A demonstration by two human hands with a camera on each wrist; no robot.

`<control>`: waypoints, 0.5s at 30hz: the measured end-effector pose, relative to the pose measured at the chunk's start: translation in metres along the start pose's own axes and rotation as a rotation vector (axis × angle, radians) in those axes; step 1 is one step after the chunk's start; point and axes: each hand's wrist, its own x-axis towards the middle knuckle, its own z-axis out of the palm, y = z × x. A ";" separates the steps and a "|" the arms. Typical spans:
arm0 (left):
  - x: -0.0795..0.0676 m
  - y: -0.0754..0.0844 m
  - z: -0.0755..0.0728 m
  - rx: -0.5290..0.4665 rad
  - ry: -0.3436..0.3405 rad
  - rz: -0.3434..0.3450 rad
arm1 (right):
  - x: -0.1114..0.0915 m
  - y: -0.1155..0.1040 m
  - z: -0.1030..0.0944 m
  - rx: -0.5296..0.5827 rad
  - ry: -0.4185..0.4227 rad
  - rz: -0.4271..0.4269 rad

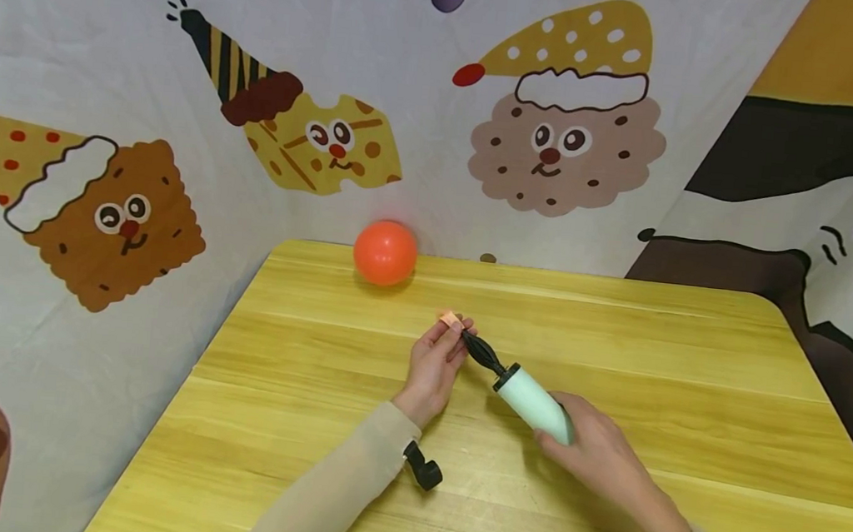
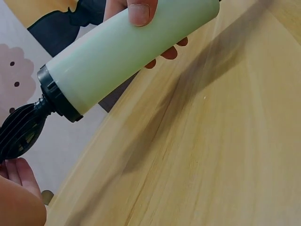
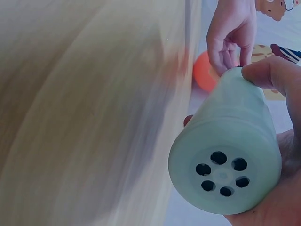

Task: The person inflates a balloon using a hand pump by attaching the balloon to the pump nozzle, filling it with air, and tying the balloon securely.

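In the head view my right hand (image 1: 600, 447) grips a pale green balloon pump (image 1: 533, 403) by its rear part, fingers wrapped around the barrel. Its black ribbed nozzle (image 1: 481, 352) points up and left toward my left hand (image 1: 429, 371). There, at the nozzle's tip, finger and thumb pinch a small limp orange balloon (image 1: 451, 320). The left wrist view shows the pump (image 2: 131, 52) slanting above the table, its nozzle tip out of frame. From the right wrist, the holed rear end of the pump (image 3: 223, 176) faces the camera and the limp balloon is hidden.
A round inflated orange-red balloon (image 1: 386, 253) rests at the table's back edge, left of centre. Behind the wooden table (image 1: 653, 351) hangs a white cloth (image 1: 434, 166) printed with cartoon snacks in party hats. Small black devices (image 1: 423, 469) are worn on both wrists.
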 end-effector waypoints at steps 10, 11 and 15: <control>-0.001 -0.002 0.001 -0.025 -0.016 0.036 | 0.004 -0.009 0.004 0.027 0.017 -0.034; 0.000 -0.001 0.001 -0.024 -0.017 0.036 | 0.004 -0.010 0.004 0.027 0.018 -0.033; -0.001 0.001 0.000 -0.025 -0.059 -0.012 | 0.005 -0.011 0.005 0.049 0.005 -0.028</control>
